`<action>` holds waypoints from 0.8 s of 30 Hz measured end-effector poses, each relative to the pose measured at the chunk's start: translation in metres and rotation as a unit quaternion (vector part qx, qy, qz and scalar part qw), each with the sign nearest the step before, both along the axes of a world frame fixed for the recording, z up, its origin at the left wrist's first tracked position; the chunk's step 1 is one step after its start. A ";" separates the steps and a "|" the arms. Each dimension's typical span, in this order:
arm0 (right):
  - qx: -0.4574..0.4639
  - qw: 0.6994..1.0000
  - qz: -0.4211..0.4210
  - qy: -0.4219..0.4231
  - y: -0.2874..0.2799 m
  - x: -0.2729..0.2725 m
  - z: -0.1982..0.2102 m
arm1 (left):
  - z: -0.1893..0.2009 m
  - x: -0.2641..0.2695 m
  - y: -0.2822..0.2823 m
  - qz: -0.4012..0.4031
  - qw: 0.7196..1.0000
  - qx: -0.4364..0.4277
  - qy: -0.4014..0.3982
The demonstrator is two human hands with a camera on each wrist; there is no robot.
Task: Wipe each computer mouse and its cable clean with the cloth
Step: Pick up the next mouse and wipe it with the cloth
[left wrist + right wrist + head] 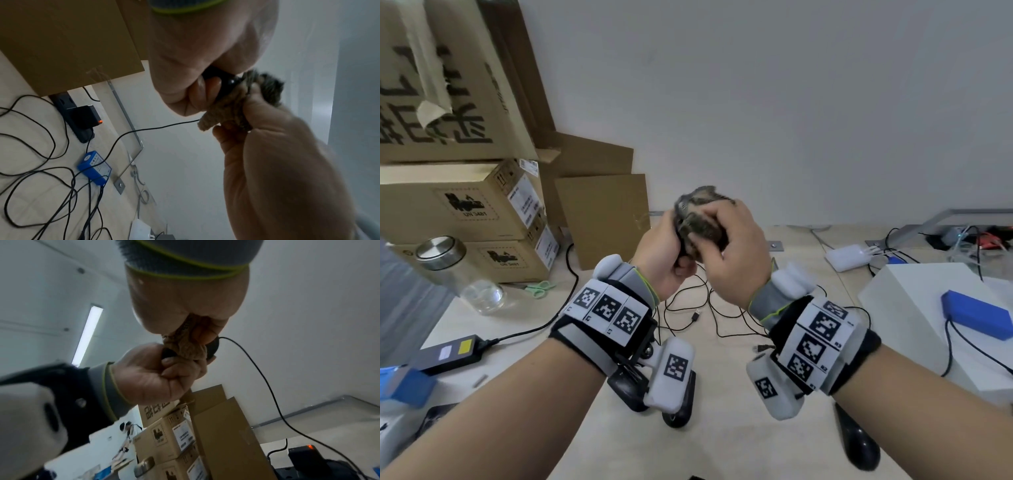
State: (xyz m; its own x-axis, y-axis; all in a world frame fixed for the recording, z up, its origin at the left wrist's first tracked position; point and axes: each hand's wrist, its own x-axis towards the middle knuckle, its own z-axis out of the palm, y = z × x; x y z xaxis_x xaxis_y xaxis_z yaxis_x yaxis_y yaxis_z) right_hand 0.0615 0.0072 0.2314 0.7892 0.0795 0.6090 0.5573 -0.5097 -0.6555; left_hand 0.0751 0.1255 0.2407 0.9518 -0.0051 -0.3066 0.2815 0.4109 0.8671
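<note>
- Two hands meet at frame centre: left hand (pixel 666 253) grips the mouse (pixel 221 79), right hand (pixel 732 246) clenches the cloth (pixel 700 214).
- Best to turn the mouse, rubbing every face.

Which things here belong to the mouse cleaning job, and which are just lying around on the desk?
Part of the job:
- cloth, bunched in the right hand
- black mouse, gripped by the left hand
- its cable
- another mouse on the desk

Just lying about:
- cardboard boxes
- glass jar
- green scissors
- power adapter
- blue box
</note>
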 end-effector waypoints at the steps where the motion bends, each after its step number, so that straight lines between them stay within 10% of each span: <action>1: -0.013 1.000 0.015 -0.014 -0.002 -0.001 0.001 | -0.001 0.000 0.001 -0.005 1.000 -0.004 0.000; 18: 0.167 0.982 0.022 0.082 -0.015 0.018 0.004 | -0.010 -0.003 0.006 -0.142 0.976 0.150 -0.076; 24: 0.196 0.978 0.009 0.076 -0.019 0.028 0.004 | -0.006 -0.004 0.009 -0.131 0.991 -0.018 0.005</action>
State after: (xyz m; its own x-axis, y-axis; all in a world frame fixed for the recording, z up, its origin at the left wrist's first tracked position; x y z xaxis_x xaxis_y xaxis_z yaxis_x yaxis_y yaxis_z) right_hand 0.0890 -0.0121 0.2352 0.8735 -0.1216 0.4713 0.4449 -0.1935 -0.8744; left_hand 0.0710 0.1346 0.2347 0.9136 -0.2629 -0.3103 0.3904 0.3534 0.8501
